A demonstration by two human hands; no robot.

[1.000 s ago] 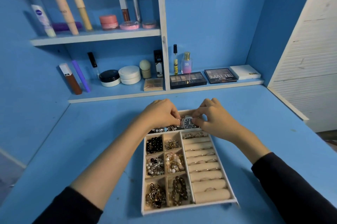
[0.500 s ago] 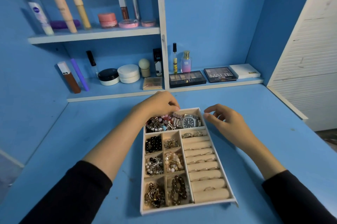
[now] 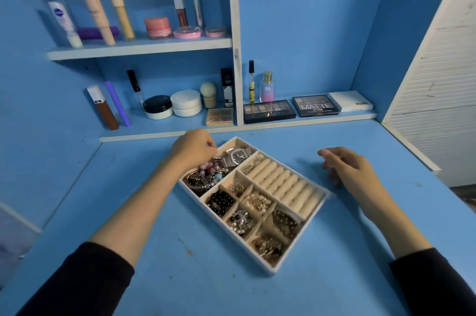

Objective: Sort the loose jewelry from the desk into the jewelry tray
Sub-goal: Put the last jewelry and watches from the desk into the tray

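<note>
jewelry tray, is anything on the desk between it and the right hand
Nothing visible. Only bare blue desk lies between the right hand and the jewelry tray. The left hand is at the tray's far left corner, on the other side and out of that path.

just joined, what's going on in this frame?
A person in black sleeves is working at a blue desk over a white compartmented jewelry tray, which lies askew. The left hand is at the tray's far corner, fingers curled by the long compartment holding bracelets and a silver wristwatch; what it grips, if anything, is hidden. The right hand hovers right of the tray, holding nothing. The other compartments hold beads and chains; no loose jewelry shows on the desk.
</note>
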